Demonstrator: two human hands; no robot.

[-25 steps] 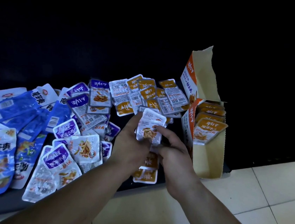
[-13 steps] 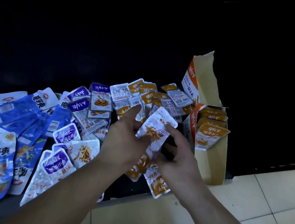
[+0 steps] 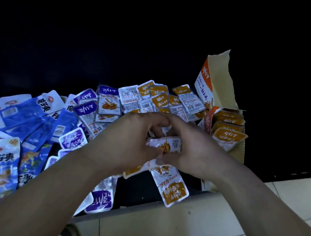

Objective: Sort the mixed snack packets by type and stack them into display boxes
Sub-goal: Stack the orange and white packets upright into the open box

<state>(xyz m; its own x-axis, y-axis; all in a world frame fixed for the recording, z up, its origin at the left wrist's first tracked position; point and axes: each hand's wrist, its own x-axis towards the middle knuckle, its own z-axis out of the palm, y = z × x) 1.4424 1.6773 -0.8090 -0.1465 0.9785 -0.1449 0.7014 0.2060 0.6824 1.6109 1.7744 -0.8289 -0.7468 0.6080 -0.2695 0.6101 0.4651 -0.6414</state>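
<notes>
A small bundle of orange packets (image 3: 164, 147), glossy crinkled film with rounded corners, is pinched between both hands. The left hand (image 3: 132, 140) curls its fingers over the top, and the right hand (image 3: 195, 153) grips the other side, thumb underneath. A flat orange-ended packet (image 3: 173, 189) juts out just below the hands; whether it is held cannot be told. Just right of the right hand stands a cardboard display box (image 3: 238, 156), its torn flap upright, with a row of boxed packets (image 3: 228, 136) on edge inside. Beyond the hands lie loose orange packets (image 3: 158, 98). Left of the left hand lie purple packets (image 3: 83, 109), then long blue pouches (image 3: 0, 158).
</notes>
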